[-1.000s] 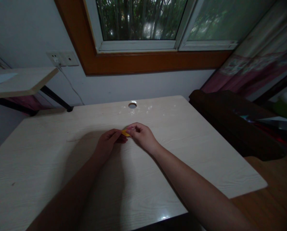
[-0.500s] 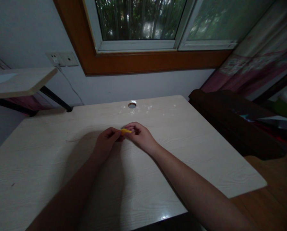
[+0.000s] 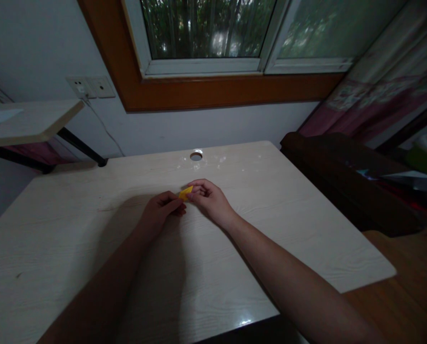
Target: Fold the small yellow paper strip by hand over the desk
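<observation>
A small yellow folded paper piece (image 3: 185,193) is held between my two hands, just over the middle of the pale wooden desk (image 3: 235,267). My left hand (image 3: 163,206) pinches its left end between thumb and forefinger. On the other side, the thumb and fingers of my right hand (image 3: 209,198) close on its right edge, the fingers curled behind it. Part of the paper is hidden by my fingertips, so its full shape does not show.
A round cable hole (image 3: 196,156) lies near the desk's back edge. At the left stands a raised shelf (image 3: 34,119) on black legs. A wall socket (image 3: 90,88) with a plugged-in white cord is behind. Dark wooden furniture (image 3: 335,177) borders the right side.
The yellow paper has turned so that more of its flat face shows, its right end tilting up. My right hand's thumb has shifted slightly to the right, away from my left hand.
</observation>
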Demonstrator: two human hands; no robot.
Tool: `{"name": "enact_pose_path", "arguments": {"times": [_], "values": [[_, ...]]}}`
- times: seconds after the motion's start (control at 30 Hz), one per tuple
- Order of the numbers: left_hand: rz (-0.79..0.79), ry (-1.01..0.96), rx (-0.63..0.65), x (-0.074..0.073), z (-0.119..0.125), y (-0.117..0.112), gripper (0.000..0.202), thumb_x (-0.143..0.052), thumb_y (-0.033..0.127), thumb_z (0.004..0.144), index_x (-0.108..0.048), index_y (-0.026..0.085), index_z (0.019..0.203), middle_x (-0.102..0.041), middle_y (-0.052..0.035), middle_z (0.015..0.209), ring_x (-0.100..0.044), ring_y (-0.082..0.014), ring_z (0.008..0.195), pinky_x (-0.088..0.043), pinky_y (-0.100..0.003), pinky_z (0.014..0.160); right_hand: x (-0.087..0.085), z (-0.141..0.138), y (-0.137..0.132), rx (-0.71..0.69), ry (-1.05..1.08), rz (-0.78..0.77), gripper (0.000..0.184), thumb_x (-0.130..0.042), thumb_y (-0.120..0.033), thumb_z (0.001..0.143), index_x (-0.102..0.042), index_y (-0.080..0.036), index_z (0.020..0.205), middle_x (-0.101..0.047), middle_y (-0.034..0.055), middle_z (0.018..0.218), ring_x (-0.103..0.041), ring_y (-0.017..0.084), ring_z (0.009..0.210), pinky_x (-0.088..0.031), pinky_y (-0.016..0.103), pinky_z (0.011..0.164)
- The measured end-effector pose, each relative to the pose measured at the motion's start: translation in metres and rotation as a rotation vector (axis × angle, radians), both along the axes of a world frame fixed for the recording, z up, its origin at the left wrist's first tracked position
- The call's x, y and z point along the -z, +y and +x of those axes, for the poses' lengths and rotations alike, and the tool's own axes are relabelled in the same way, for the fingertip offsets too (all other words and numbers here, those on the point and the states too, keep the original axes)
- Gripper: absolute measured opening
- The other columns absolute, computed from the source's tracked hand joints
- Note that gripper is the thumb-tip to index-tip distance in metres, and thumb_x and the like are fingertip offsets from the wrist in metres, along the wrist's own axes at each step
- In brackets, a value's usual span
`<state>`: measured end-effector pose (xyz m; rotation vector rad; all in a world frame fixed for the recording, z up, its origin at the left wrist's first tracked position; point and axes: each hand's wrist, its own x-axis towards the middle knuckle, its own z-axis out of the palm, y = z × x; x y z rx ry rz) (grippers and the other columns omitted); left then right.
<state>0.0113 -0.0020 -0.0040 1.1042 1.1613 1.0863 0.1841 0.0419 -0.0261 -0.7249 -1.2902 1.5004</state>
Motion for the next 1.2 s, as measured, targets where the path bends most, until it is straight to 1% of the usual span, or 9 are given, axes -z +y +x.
{"name": "enact_pose_path", "arguments": {"times": [0.13,0.23,0.4,0.63,0.77,0.9,1.03,1.2], "values": [[-0.008,0.044,-0.004,-0.0005,-0.0003,-0.0001,0.024,-0.071,0.039,0.077,-0.066,0.016,0.074,-0.07,-0.0032,0.072,-0.065,-0.0158,0.066,-0.052,-0.028,0.067,-0.0001,-0.0003,0.0002,-0.007,0.027,-0.014,0.03,-0.076,-0.029,0.072,-0.066,-0.022,0.1,-0.065,-0.0003,0.083,-0.062,0.012,0.076,-0.053,0.029,0.076],[0.006,0.081,-0.01,0.0001,0.0002,0.0002,0.025,-0.07,0.041,0.077,-0.066,0.016,0.075,-0.071,-0.003,0.072,-0.066,-0.0159,0.066,-0.052,-0.029,0.069,-0.0008,-0.0019,-0.0007,-0.008,0.037,-0.019,0.035,-0.078,-0.026,0.069,-0.066,-0.023,0.101,-0.066,-0.0006,0.084,-0.062,0.012,0.076,-0.052,0.028,0.075],[0.021,0.166,0.017,-0.0022,0.0023,-0.0011,0.029,-0.069,0.045,0.078,-0.066,0.017,0.074,-0.072,-0.0029,0.071,-0.067,-0.0161,0.068,-0.052,-0.028,0.07,-0.0005,-0.0051,-0.0031,0.001,0.016,-0.007,0.041,-0.079,-0.025,0.067,-0.064,-0.024,0.105,-0.064,-0.0031,0.078,-0.058,0.01,0.068,-0.049,0.025,0.065],[0.016,0.164,0.044,-0.0045,0.002,-0.0014,0.028,-0.068,0.044,0.08,-0.066,0.016,0.074,-0.072,-0.0038,0.072,-0.067,-0.0161,0.067,-0.053,-0.028,0.069,0.0003,-0.0067,-0.0026,-0.006,0.049,-0.039,0.04,-0.079,-0.027,0.067,-0.063,-0.023,0.104,-0.066,-0.0025,0.076,-0.061,0.012,0.069,-0.049,0.026,0.066],[0.013,0.166,0.059,-0.0042,0.0023,-0.0016,0.027,-0.067,0.042,0.08,-0.067,0.016,0.074,-0.071,-0.0037,0.071,-0.065,-0.0152,0.065,-0.052,-0.026,0.066,0.0008,-0.0066,-0.0021,0.042,0.034,-0.061,0.036,-0.079,-0.027,0.067,-0.064,-0.022,0.099,-0.065,-0.003,0.073,-0.06,0.011,0.065,-0.048,0.026,0.065],[0.028,0.172,0.076,-0.0048,0.0032,-0.0025,0.026,-0.066,0.041,0.08,-0.066,0.016,0.075,-0.07,-0.0034,0.071,-0.064,-0.0149,0.065,-0.051,-0.026,0.065,0.0019,-0.0071,-0.002,0.078,0.033,-0.054,0.033,-0.079,-0.027,0.069,-0.063,-0.022,0.098,-0.065,-0.0033,0.073,-0.059,0.011,0.064,-0.046,0.026,0.064],[0.036,0.199,0.059,-0.0044,0.0046,-0.0026,0.024,-0.067,0.039,0.079,-0.064,0.016,0.073,-0.069,-0.0027,0.069,-0.065,-0.0152,0.065,-0.052,-0.026,0.066,0.0033,-0.0083,-0.0017,0.121,0.045,-0.05,0.033,-0.079,-0.026,0.068,-0.062,-0.022,0.096,-0.062,-0.0051,0.07,-0.056,0.01,0.06,-0.044,0.024,0.06],[0.05,0.223,0.027,-0.0035,0.0062,-0.0028,0.021,-0.068,0.037,0.078,-0.063,0.017,0.072,-0.07,-0.0024,0.069,-0.065,-0.0158,0.066,-0.052,-0.028,0.068,0.0053,-0.009,-0.0019,0.132,0.082,-0.034,0.03,-0.077,-0.026,0.071,-0.062,-0.022,0.096,-0.061,-0.0051,0.071,-0.055,0.009,0.06,-0.044,0.024,0.061]]}}
